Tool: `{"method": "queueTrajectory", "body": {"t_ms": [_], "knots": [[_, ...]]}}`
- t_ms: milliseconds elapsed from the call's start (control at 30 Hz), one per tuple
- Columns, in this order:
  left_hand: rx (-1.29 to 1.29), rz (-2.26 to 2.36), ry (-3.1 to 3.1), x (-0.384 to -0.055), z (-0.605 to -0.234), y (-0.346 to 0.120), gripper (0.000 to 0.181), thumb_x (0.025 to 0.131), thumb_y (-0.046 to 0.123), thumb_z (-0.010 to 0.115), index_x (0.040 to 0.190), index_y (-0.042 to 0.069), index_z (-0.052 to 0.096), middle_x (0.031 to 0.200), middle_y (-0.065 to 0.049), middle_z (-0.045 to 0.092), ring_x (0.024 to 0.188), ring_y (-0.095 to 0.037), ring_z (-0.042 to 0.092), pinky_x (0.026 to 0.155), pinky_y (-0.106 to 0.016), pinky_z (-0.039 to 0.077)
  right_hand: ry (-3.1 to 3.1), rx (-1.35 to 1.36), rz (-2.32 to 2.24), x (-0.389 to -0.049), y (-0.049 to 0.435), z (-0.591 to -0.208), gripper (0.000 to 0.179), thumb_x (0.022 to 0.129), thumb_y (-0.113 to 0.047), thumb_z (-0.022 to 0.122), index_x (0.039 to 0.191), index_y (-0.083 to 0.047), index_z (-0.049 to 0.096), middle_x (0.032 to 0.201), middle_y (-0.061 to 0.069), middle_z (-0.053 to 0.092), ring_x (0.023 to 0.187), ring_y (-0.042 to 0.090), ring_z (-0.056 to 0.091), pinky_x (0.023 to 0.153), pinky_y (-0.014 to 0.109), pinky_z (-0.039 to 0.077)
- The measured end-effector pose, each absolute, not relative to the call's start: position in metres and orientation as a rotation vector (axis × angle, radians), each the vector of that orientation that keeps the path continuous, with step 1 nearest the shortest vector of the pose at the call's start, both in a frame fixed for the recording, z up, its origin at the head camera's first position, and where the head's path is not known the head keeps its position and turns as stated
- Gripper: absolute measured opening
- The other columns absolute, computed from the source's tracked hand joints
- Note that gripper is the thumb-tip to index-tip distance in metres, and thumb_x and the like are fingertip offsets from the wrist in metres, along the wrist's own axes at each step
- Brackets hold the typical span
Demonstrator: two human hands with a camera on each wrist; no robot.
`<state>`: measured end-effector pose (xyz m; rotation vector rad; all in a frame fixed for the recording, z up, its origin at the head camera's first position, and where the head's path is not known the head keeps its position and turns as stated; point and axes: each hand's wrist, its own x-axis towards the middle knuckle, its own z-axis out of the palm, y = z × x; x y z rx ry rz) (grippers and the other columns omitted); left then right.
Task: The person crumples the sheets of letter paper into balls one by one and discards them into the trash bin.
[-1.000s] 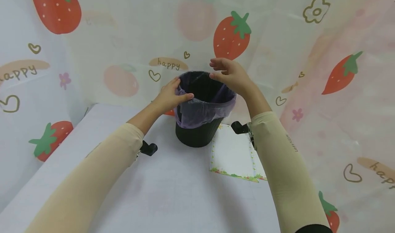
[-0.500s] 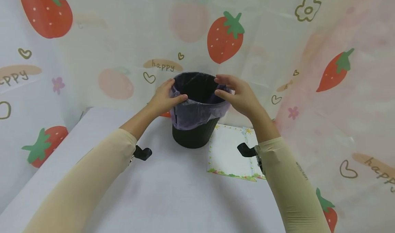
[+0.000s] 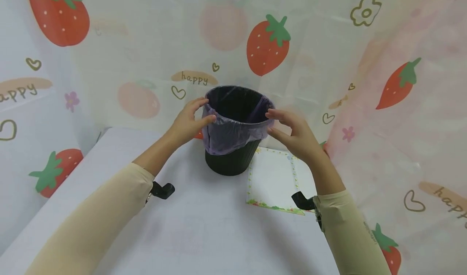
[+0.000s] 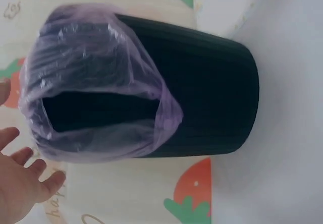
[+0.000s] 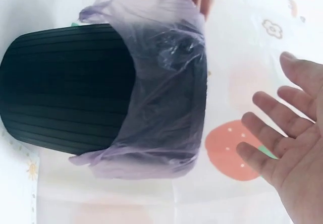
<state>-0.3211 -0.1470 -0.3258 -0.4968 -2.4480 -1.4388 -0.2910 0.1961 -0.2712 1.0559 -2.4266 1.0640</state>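
A black trash can (image 3: 230, 164) stands upright, lined with a thin purple trash bag (image 3: 233, 139). The bag is folded outward over the rim and hangs unevenly down the outside. To the can's left is my left hand (image 3: 183, 123), fingers spread beside the rim; the left wrist view shows its fingertips (image 4: 38, 168) apart from the bag. On the other side, my right hand (image 3: 298, 136) has its fingers extended near the rim. The right wrist view shows a gap between those fingers (image 5: 275, 110) and the bag. Neither hand holds anything.
Sheets of paper (image 3: 273, 180) with a decorated border lie to the right of the can, partly overlapping. Under everything is a white tabletop (image 3: 204, 226). A strawberry-print curtain (image 3: 164, 36) encloses the back and sides.
My right hand has come down from above the can to the right of its rim. My left hand has drawn back slightly leftward from the rim. The can stays in place.
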Motion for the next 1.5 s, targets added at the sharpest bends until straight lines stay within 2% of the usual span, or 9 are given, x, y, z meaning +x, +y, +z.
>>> {"method": "queueTrajectory", "body": {"t_ms": [100,167,267,333,433,533,900,1300,1500], "knots": [[-0.524,-1.443,-2.391,-0.307,-0.328,-0.144,0.070,0.096,0.037,0.073,0.154,0.009,0.045,0.163,-0.009,0.036,0.148,-0.028,0.037,0.118,-0.052,0.036,-2.435,1.032,1.069,-0.285,0.204,-0.280,0.049,0.096,-0.012,0.072,0.144,-0.012,0.059,0.139,0.008,0.064,0.136,0.023,0.053,0.116,0.049,0.039],[-0.533,-1.480,-2.360,-0.295,-0.331,-0.141,0.067,0.096,0.036,0.074,0.153,0.012,0.048,0.160,-0.006,0.040,0.127,-0.029,0.054,0.104,-0.047,0.049,-2.442,1.014,1.068,-0.281,0.210,-0.286,0.051,0.097,-0.012,0.072,0.145,-0.014,0.057,0.139,0.008,0.065,0.136,0.023,0.053,0.117,0.048,0.039],[-0.569,-1.506,-2.326,-0.277,-0.337,-0.134,0.064,0.095,0.034,0.075,0.151,0.014,0.051,0.155,-0.004,0.047,0.105,-0.028,0.057,0.087,-0.043,0.053,-2.454,0.979,1.067,-0.276,0.218,-0.294,0.052,0.097,-0.013,0.072,0.146,-0.016,0.056,0.140,0.004,0.065,0.138,0.021,0.052,0.117,0.043,0.039],[-0.605,-1.486,-2.315,-0.265,-0.342,-0.129,0.062,0.095,0.034,0.075,0.149,0.014,0.053,0.153,-0.004,0.050,0.107,-0.028,0.058,0.087,-0.043,0.052,-2.463,0.956,1.064,-0.273,0.223,-0.299,0.052,0.097,-0.014,0.072,0.146,-0.018,0.056,0.140,0.001,0.065,0.138,0.018,0.051,0.117,0.039,0.039],[-0.663,-1.394,-2.300,-0.252,-0.351,-0.121,0.060,0.095,0.031,0.075,0.147,0.010,0.055,0.151,-0.004,0.053,0.136,-0.025,0.050,0.110,-0.047,0.045,-2.481,0.934,1.054,-0.269,0.230,-0.306,0.052,0.098,-0.017,0.072,0.146,-0.021,0.056,0.141,-0.002,0.064,0.139,0.017,0.050,0.117,0.038,0.038],[-0.715,-1.352,-2.289,-0.241,-0.360,-0.111,0.057,0.096,0.029,0.075,0.145,0.009,0.056,0.149,-0.004,0.055,0.141,-0.023,0.047,0.117,-0.048,0.039,-2.503,0.923,1.044,-0.265,0.235,-0.312,0.052,0.098,-0.019,0.072,0.147,-0.021,0.055,0.141,-0.002,0.063,0.141,0.019,0.049,0.118,0.043,0.037],[-0.922,-1.402,-2.415,-0.222,-0.411,-0.069,0.051,0.095,0.037,0.075,0.140,0.021,0.061,0.143,0.009,0.061,0.134,-0.012,0.054,0.108,-0.043,0.049,-2.593,0.902,0.997,-0.264,0.260,-0.349,0.052,0.099,-0.024,0.070,0.148,-0.016,0.054,0.148,-0.002,0.058,0.145,0.024,0.045,0.117,0.055,0.036],[-0.873,-1.380,-2.711,-0.249,-0.455,-0.028,0.057,0.095,0.042,0.072,0.147,0.026,0.055,0.149,0.002,0.055,0.142,-0.023,0.046,0.115,-0.050,0.041,-2.708,0.794,1.059,-0.272,0.288,-0.382,0.051,0.099,-0.032,0.070,0.147,-0.024,0.055,0.151,-0.001,0.055,0.147,0.027,0.042,0.117,0.059,0.034],[-0.861,-1.329,-2.818,-0.269,-0.473,-0.006,0.061,0.096,0.041,0.072,0.148,0.015,0.054,0.152,-0.004,0.053,0.143,-0.028,0.043,0.116,-0.051,0.039,-2.782,0.658,1.114,-0.280,0.307,-0.405,0.051,0.100,-0.037,0.068,0.147,-0.024,0.055,0.153,0.000,0.053,0.148,0.033,0.038,0.117,0.065,0.030]]}}
